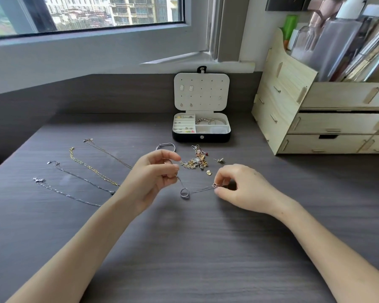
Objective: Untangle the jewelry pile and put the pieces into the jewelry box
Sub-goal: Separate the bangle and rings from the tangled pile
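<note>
My left hand (153,176) pinches one end of a thin silver chain (200,190), and my right hand (239,189) pinches the other end at a small rose-coloured charm (214,185). A silver ring (185,192) hangs on the chain between my hands, just above the dark table (195,248). The tangled jewelry pile (196,159) lies just beyond my hands. The black jewelry box (201,136) stands open behind it, with earrings on its lid and bracelets in its tray.
Several chains lie stretched out side by side at the left, among them a gold one (92,168) and a silver one (64,192). A silver bangle (165,146) rests near the pile. A wooden drawer organizer (328,119) stands at the right.
</note>
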Action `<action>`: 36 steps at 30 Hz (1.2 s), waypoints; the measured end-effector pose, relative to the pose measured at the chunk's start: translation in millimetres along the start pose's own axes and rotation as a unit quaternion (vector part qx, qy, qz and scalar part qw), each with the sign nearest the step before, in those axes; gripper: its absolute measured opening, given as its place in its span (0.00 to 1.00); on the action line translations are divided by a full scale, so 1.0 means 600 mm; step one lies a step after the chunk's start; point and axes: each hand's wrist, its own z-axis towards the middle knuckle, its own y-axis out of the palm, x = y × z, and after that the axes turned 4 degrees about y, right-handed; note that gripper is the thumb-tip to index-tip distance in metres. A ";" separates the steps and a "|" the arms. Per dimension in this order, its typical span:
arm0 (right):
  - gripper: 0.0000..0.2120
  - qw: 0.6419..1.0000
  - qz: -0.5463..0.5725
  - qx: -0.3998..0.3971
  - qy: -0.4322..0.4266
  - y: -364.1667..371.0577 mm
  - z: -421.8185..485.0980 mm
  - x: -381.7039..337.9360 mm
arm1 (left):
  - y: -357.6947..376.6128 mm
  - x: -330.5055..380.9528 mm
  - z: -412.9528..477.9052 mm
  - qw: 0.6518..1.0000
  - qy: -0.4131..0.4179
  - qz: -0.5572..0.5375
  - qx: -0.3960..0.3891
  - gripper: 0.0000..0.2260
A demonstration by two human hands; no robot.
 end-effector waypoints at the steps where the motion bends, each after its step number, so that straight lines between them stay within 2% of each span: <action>1: 0.02 1.000 -0.020 0.008 -0.010 0.002 0.000 -0.002 | 0.002 0.003 -0.001 1.000 0.005 -0.009 -0.005 0.11; 3: 0.02 0.998 -0.052 0.016 -0.031 0.003 0.001 -0.001 | 0.009 0.011 -0.002 0.999 0.015 -0.027 -0.020 0.10; 8: 0.16 0.997 -0.040 0.018 -0.062 0.008 0.007 0.003 | 0.038 0.040 -0.007 0.997 0.035 -0.011 -0.064 0.11; 13: 0.11 0.991 0.101 0.035 -0.079 0.008 0.012 -0.013 | 0.066 0.067 -0.003 0.993 0.055 0.000 -0.103 0.10; 16: 0.05 0.988 0.139 0.020 -0.067 0.013 0.017 -0.019 | 0.074 0.077 0.001 0.992 0.068 -0.002 -0.111 0.10; 18: 0.05 0.985 0.165 0.021 -0.045 0.016 0.018 -0.020 | 0.074 0.087 0.002 0.990 0.082 -0.021 -0.113 0.10; 26: 0.06 0.958 0.284 0.024 0.034 0.007 0.024 -0.006 | 0.050 0.145 -0.003 0.980 0.132 -0.130 -0.074 0.08; 32: 0.07 0.943 0.330 0.020 0.036 -0.001 0.024 -0.004 | 0.026 0.169 -0.003 0.968 0.147 -0.201 -0.032 0.08; 36: 0.07 0.920 0.390 0.034 0.028 -0.003 0.023 -0.010 | 0.014 0.163 0.006 0.966 0.134 -0.220 0.000 0.11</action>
